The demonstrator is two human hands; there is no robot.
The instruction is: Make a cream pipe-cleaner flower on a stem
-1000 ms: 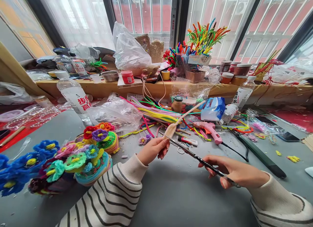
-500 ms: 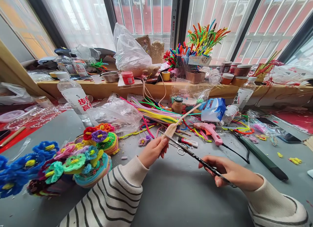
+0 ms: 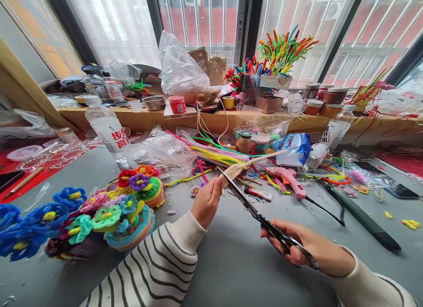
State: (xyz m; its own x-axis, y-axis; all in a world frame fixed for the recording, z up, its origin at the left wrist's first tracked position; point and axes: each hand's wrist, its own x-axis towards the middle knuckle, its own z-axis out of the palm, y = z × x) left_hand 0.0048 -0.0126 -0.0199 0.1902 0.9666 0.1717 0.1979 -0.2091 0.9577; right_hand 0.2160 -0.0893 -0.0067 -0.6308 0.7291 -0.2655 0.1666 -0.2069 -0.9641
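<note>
My left hand [image 3: 207,203] is closed around the lower end of a cream, fuzzy bundle [image 3: 233,171], whose thin stem points up and to the right. My right hand [image 3: 297,241] grips a pair of black-handled scissors [image 3: 259,216] by the finger loops. The scissor blades are parted, and their tips reach the bundle just above my left fingers. Whether the blades touch its fibres I cannot tell. Beneath the scissors, a small pair of scissors [image 3: 251,198] and a glue stick [image 3: 259,193] lie on the grey table [image 3: 228,263].
At left stand fuzzy craft flowers [image 3: 107,216] and a water bottle [image 3: 107,128]. Bundled pipe cleaners [image 3: 218,155] lie behind my hands. A pink glue gun [image 3: 287,179] with a black cord and a dark green bar [image 3: 365,216] are at right. Jars line the window ledge [image 3: 145,119].
The scissor blades have opened, and my right hand has shifted slightly left and down. The bundle's stem has tipped lower to the right. The whole view has shifted slightly.
</note>
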